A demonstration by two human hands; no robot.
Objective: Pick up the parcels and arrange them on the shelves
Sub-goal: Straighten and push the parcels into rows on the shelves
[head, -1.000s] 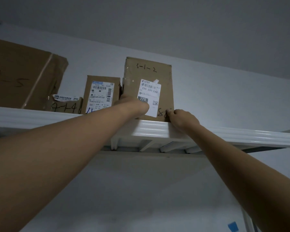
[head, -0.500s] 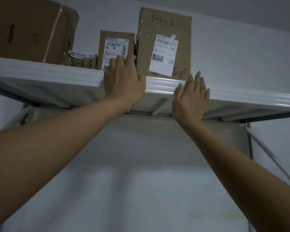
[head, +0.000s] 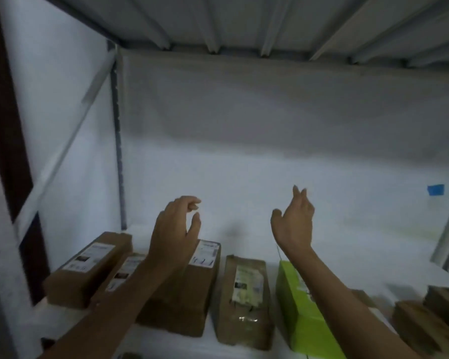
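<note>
Empty hands between placements
Fingers (head: 192, 203) of the left hand (head: 174, 229) are loosely curled, those of the right hand (head: 293, 221) spread, on nothing. Brown parcels (head: 192, 294) are ranged on the shelf (head: 347, 268) left of the green parcel (head: 300, 312); another must probably be fetched.

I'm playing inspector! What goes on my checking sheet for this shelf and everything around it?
Surface: white shelf, parcels lined along its front.
Job's things: brown boxes at left, brown bag in the middle, green box beside it, other boxes at right.
Clutter: nothing seen.
Hands: left hand and right hand are raised above the parcels, both holding nothing.
Cables: nothing seen.
Surroundings: white wall with blue tape; upper shelf overhead.
</note>
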